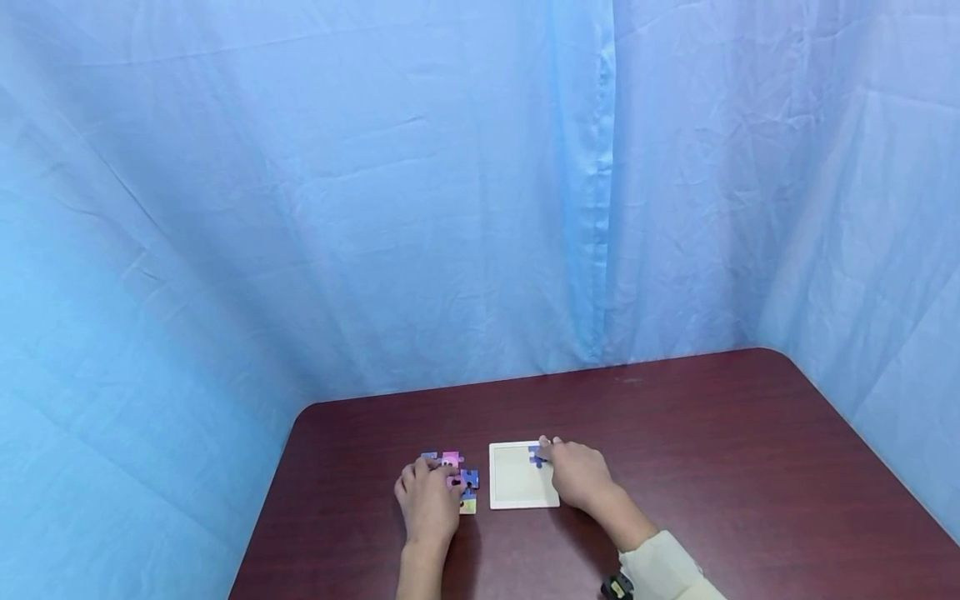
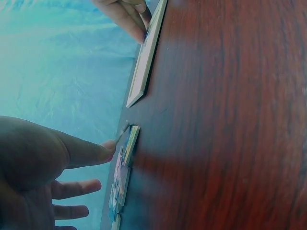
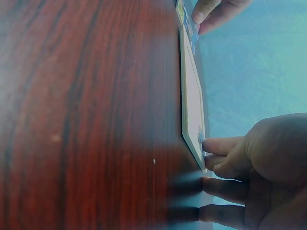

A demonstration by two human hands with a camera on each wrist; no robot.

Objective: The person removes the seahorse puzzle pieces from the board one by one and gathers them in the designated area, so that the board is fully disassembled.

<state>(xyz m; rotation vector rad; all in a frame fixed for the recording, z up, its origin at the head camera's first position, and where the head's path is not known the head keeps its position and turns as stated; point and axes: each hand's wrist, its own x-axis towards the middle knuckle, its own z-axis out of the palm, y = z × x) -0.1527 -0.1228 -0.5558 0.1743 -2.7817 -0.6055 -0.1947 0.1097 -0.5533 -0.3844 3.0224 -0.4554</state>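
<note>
My left hand (image 1: 430, 502) is over a cluster of jigsaw puzzle pieces (image 1: 468, 505) left of a white puzzle tray (image 1: 523, 504). In the left wrist view, a tilted puzzle piece (image 2: 123, 133) is at its thumb tip, pinched there; the index finger is hidden behind the thumb. The other fingers extend beyond it. My right hand (image 1: 581, 473) reaches over the tray's right side. Its fingertips touch a blue puzzle piece (image 1: 534, 456) lying in the tray's far right corner, partly covered by the fingers. Straight fingers show in the right wrist view.
A dark red wooden table (image 1: 712, 467) carries everything. Blue curtains (image 1: 450, 208) hang behind it and along both sides. A black watch-like band (image 1: 617, 586) shows beside the right cuff.
</note>
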